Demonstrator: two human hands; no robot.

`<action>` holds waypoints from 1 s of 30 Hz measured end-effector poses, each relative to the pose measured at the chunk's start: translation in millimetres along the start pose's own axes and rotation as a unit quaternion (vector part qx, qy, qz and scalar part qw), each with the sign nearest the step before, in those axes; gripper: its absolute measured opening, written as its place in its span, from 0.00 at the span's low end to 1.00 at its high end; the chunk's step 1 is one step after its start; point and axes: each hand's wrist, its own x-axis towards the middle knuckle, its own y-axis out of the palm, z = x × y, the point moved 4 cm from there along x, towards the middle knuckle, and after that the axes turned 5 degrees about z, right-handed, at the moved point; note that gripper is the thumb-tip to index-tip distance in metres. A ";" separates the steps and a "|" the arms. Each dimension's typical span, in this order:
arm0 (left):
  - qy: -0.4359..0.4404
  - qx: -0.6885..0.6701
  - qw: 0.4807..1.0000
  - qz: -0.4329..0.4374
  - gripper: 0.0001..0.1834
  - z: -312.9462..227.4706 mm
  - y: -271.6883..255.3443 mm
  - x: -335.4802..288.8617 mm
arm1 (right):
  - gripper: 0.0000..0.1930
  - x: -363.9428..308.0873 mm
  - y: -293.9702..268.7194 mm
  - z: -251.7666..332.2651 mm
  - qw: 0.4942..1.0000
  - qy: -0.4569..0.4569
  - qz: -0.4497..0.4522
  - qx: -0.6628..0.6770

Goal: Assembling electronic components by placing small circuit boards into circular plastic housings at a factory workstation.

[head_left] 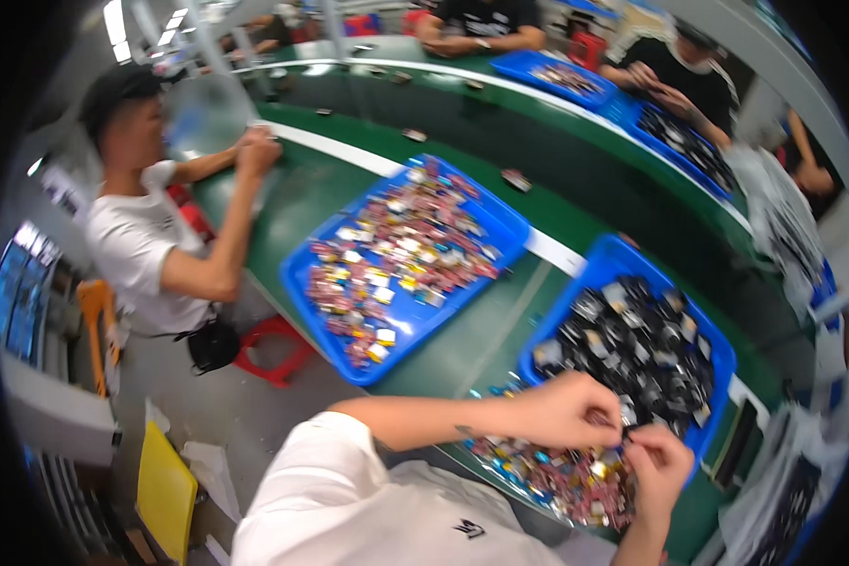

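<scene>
My left hand and my right hand meet fingertip to fingertip over the table, both closed in a pinch. A small dark piece seems to sit between them, too small and blurred to name. Right behind my hands stands a blue tray heaped with black parts, some with pale patches. Below my hands spreads a pile of small pink, gold and blue wrapped-looking pieces near the table's front edge. Further left, another blue tray holds many similar pink, silver and yellow pieces.
A green conveyor belt with scattered small pieces curves behind the trays. At the left sits a person in white, hands raised. Two people in black work across the belt beside blue trays. Clear plastic bags hang at the right.
</scene>
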 end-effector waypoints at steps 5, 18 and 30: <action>0.008 0.022 0.999 -0.022 0.05 2.0 -11.2 -7.8 | 0.05 11.9 9.1 -8.5 0.992 0.031 0.038 0.117; 0.055 0.058 0.996 -0.048 0.04 -2.8 -3.6 -3.2 | 0.04 6.2 6.9 -6.3 0.991 0.011 0.070 0.113; 0.100 0.057 0.993 -0.035 0.03 -11.1 -3.5 -2.7 | 0.02 8.8 8.5 -4.3 0.998 -0.061 0.018 -0.018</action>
